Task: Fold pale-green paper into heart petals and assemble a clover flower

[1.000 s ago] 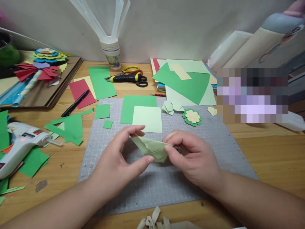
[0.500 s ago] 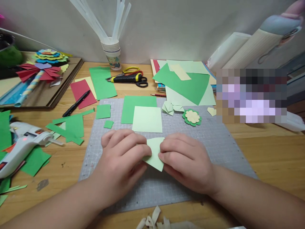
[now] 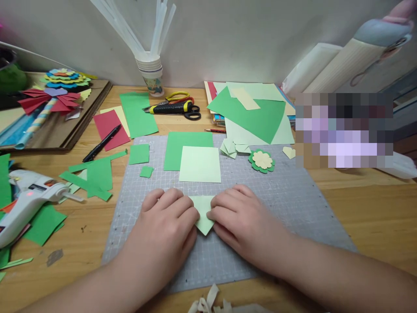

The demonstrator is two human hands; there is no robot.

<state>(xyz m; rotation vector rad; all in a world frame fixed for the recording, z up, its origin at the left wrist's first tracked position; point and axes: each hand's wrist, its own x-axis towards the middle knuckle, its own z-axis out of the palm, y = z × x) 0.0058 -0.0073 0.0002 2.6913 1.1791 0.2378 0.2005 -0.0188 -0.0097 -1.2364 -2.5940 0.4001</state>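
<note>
One folded paper (image 3: 203, 216), left hand (image 3: 163, 228), right hand (image 3: 239, 221), both palm-down, fingers pressing it

Folded paper (image 3: 203, 218) on mat (image 3: 293, 200), glue gun (image 3: 29, 201) left

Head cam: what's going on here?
A person presses a pale green folded paper flat on the grey cutting mat, left hand and right hand on either side, fingers covering its edges. A pale green square lies just beyond; a glue gun sits at the left.
</note>
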